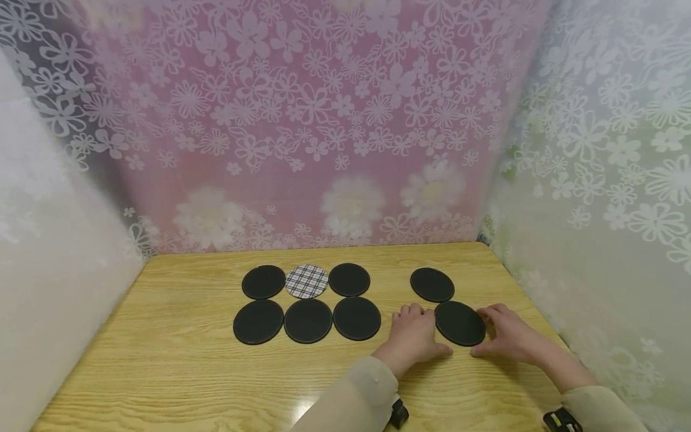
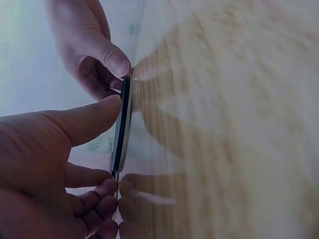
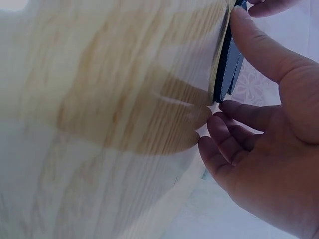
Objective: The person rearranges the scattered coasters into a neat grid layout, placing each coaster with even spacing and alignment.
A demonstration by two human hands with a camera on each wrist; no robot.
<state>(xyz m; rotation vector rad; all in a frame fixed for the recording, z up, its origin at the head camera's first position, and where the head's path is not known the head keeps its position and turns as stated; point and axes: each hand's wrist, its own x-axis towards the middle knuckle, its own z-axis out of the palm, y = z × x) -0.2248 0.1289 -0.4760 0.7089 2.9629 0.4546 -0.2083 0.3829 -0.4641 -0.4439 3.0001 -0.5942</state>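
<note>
Both hands are at one round black coaster (image 1: 460, 324) on the right part of the table. My left hand (image 1: 412, 336) curves along its left side, with the thumb at the near rim and the fingers toward the back. On the opposite side, my right hand (image 1: 510, 336) holds the rim between thumb and index finger. The left wrist view shows the coaster edge-on (image 2: 122, 127), dark above a pale band, with the left thumb and index finger at it. Another black coaster (image 1: 432, 284) lies just behind it.
Left of the hands, two rows of round coasters lie close together. The back row has a white plaid one (image 1: 306, 281) between black ones (image 1: 263, 282); the front row is all black (image 1: 308, 321). Flowered curtains (image 1: 324, 120) enclose the wooden table (image 1: 162, 336).
</note>
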